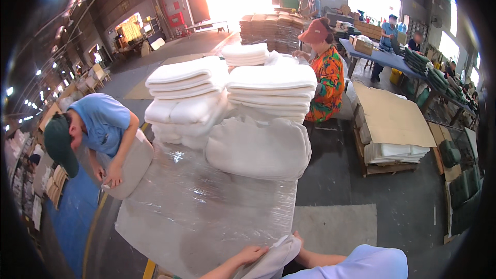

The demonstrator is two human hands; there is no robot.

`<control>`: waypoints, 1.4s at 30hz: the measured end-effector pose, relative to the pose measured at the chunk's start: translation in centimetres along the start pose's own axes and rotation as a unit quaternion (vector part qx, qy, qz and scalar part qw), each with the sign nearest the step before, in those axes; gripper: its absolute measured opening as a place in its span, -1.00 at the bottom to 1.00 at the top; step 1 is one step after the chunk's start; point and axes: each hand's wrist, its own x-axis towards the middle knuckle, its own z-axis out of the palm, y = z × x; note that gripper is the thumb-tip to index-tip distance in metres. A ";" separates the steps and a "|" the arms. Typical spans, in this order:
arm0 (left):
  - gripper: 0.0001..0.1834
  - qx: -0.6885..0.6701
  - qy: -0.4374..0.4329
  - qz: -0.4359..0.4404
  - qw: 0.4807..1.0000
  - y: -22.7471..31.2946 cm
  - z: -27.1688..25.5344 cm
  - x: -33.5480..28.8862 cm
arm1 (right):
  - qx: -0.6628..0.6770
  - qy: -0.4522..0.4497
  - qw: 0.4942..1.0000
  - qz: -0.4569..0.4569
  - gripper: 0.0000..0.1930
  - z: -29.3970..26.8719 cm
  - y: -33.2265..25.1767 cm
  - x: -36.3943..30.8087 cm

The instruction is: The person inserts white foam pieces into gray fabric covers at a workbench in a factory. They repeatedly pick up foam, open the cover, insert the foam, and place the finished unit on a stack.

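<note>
At the bottom edge my left hand [251,254] lies on a pale grey fabric cover [274,258] and grips its edge. My right hand [298,238] is mostly hidden behind the same cover, with only the fingertips showing at its top right. The cover hangs at the near edge of a table wrapped in clear plastic film [206,212]. Further back on the table lies a flat grey cushion [258,149], and behind it stand stacks of white foam pads [271,93].
At the left a person in a blue shirt and dark cap [93,129] bends over a grey cushion [132,168]. A person in an orange patterned top [325,75] sits behind the stacks. A pallet with cardboard [392,124] stands at the right.
</note>
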 end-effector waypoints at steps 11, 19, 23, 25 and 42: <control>-0.49 -0.124 0.186 0.005 0.975 -2.2 2.9 -7.3 | -0.134 0.058 0.989 -0.026 -0.28 2.9 -1.5 -2.2; -0.36 -0.236 -0.140 -0.227 0.935 -5.3 -0.3 -11.1 | -0.036 -0.123 0.992 0.015 -0.21 0.2 -3.3 -1.9; -0.47 -0.415 -0.115 -0.123 0.894 -6.9 -0.5 -11.9 | -0.045 -0.176 0.983 0.029 -0.22 1.1 -2.1 -0.9; -0.51 -0.466 -0.091 -0.057 0.878 -5.0 -0.6 -9.1 | -0.018 -0.159 0.987 0.028 -0.25 0.3 -2.8 -1.1; -0.57 -0.341 -0.019 -0.109 0.933 -6.8 0.1 -11.7 | 0.076 -0.101 0.992 0.025 -0.48 1.7 -1.6 -1.7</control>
